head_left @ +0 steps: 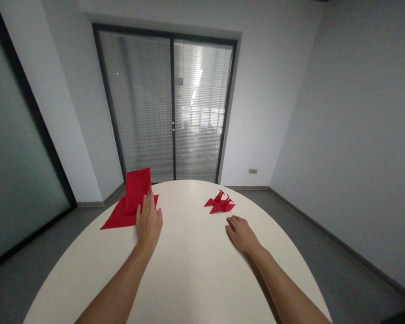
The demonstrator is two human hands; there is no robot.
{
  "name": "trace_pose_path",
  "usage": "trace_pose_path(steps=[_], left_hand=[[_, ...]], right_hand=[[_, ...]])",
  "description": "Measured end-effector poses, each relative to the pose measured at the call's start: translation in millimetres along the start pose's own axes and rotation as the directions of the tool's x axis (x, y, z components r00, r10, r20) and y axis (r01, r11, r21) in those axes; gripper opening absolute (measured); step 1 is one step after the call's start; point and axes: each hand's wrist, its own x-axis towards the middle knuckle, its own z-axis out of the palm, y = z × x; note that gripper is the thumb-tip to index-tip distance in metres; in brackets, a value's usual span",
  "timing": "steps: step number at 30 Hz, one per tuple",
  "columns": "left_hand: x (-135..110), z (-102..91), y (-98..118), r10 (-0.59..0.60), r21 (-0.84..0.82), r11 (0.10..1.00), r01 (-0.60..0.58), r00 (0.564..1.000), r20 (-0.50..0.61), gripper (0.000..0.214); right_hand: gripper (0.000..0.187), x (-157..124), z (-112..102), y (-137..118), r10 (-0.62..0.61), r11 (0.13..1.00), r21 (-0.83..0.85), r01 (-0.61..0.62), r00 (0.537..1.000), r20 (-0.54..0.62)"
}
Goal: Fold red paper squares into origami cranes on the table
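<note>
At the left of the table, my left hand [149, 223] lies with its fingers stretched out and pressed over the right part of some red paper sheets [119, 213]. One red sheet [137, 182] stands raised at the back, its upper part bent upward. The thumb is held apart from the fingers. My right hand [241, 233] hovers over or rests on the tabletop, fingers loosely bent and thumb apart, with nothing visible in it. Just beyond it sit red folded paper cranes [220, 203], close together with their necks up; my fingers do not touch them.
Both arms reach over a round white table [189, 270]. Its curved far edge faces a glass door with blinds [202, 112]. White walls, a wall socket [253, 171] and grey floor [310, 234] surround it, and a frosted glass panel [16, 171] stands at the left.
</note>
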Motion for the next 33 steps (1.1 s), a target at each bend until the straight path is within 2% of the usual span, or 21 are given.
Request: trace_pose_path(steps=[3, 6, 9, 11, 13, 17, 21, 24, 27, 31, 33], left_hand=[[-6, 1.0, 13, 0.171, -0.135, 0.977, -0.164, 0.984, 0.044, 0.057], [-20, -1.5, 35, 0.306, -0.21, 0.941, -0.264, 0.93, 0.205, 0.05], [-35, -11.8, 59, 0.395, -0.272, 0.91, -0.313, 0.855, 0.337, 0.044], [-42, -21.4, 71, 0.409, -0.309, 0.904, -0.294, 0.804, 0.432, 0.041], [-46, -30.8, 79, 0.375, -0.312, 0.92, -0.238, 0.767, 0.521, 0.038], [-49, -44.7, 87, 0.387, -0.294, 0.921, -0.257, 0.704, 0.595, 0.044], [-51, -52.4, 98, 0.451, -0.315, 0.893, -0.323, 0.659, 0.603, 0.056], [-53, -53.7, 108, 0.413, -0.252, 0.909, -0.331, 0.649, 0.639, 0.039], [-54, -51.1, 112, 0.38, -0.178, 0.917, -0.358, 0.644, 0.664, 0.034], [-58, -45.0, 106, 0.459, -0.215, 0.884, -0.414, 0.688, 0.562, 0.034], [-61, -42.8, 104, 0.411, -0.194, 0.908, -0.371, 0.704, 0.579, 0.041]], right_hand=[[0.041, -1, 0, -1, -0.009, 1.0, 0.002, 0.009, 1.0, 0.002], [0.042, -1, 0, 0, -0.011, 1.0, 0.007, 0.011, 1.0, 0.003], [0.043, 0, 1, -1, -0.012, 1.0, 0.01, 0.012, 1.0, 0.004], [0.043, 0, 1, -1, -0.008, 1.0, 0.013, 0.008, 1.0, 0.007], [0.043, 0, 1, -1, -0.006, 1.0, 0.016, 0.006, 1.0, 0.011], [0.044, 1, 1, 0, -0.009, 1.0, 0.025, 0.009, 1.0, 0.012], [0.044, 2, 2, 0, -0.009, 1.0, 0.024, 0.009, 1.0, 0.006], [0.044, 2, 2, -1, -0.016, 1.0, 0.023, 0.016, 1.0, 0.004], [0.043, 2, 2, -1, -0.023, 1.0, 0.017, 0.023, 1.0, 0.001], [0.043, 2, 5, 3, -0.033, 0.999, 0.009, 0.033, 0.999, -0.006], [0.041, 2, 6, 4, -0.033, 0.999, 0.017, 0.033, 0.999, -0.017]])
